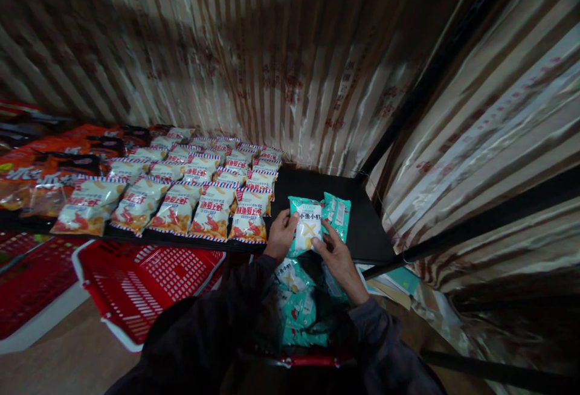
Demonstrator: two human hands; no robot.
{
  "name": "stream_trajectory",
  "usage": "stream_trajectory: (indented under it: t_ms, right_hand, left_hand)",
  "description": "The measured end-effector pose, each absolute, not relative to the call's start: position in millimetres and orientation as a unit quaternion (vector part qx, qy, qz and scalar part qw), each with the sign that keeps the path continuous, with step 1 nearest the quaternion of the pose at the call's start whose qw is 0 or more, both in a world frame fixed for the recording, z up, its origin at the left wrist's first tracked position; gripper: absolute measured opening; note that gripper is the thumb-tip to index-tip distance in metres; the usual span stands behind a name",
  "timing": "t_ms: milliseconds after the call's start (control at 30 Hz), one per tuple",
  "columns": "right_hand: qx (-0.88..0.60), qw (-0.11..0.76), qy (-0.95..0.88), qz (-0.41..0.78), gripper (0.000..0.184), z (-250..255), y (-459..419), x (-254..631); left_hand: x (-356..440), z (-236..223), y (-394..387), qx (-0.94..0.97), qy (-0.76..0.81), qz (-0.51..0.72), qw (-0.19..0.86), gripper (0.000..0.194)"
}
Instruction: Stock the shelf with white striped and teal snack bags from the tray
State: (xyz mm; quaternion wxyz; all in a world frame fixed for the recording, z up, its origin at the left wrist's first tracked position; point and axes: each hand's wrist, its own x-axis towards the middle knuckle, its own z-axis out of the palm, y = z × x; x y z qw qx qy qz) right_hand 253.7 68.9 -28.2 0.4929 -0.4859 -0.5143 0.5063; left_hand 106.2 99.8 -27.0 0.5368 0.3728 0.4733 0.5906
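Observation:
Between my two hands I hold a teal and white snack bag [306, 229] upright, its printed front towards me, at the front edge of the black shelf [365, 220]. My left hand [281, 235] grips its left side with the thumb on the front. On the lower right side, my right hand [339, 259] closes on the same bag. Just behind my right fingers, a second teal bag [336, 214] is on the shelf, its back side showing. Below my hands, several more teal bags [296, 307] lie in a basket with a red rim [312, 360].
Rows of white snack bags [176, 208] stand on the shelf to the left, with orange bags [58, 171] beyond them. A red basket [149, 280] is below the shelf at left. Black metal posts [399, 123] and striped corrugated sheeting [272, 69] bound the back and right.

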Motion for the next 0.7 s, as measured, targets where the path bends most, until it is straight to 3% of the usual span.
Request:
stream_trajectory:
  t_ms: [167, 433, 700]
  right_hand:
    - [-0.491, 0.503, -0.504, 0.502, 0.076, -33.1, 75.2, 248.6]
    - [-0.52, 0.501, -0.517, 0.459, 0.071, -30.0, 91.4, 242.3]
    - [-0.544, 0.478, -0.548, 0.419, 0.064, -30.6, 110.3, 233.1]
  left_hand:
    - [101.8, -28.7, 102.4, 0.421, 0.535, 0.562, 0.471, 0.041]
    - [105.0, -29.3, 98.8, 0.511, 0.557, 0.544, 0.365, 0.054]
    - [105.7, -19.5, 97.1, 0.578, 0.599, 0.494, 0.25, 0.051]
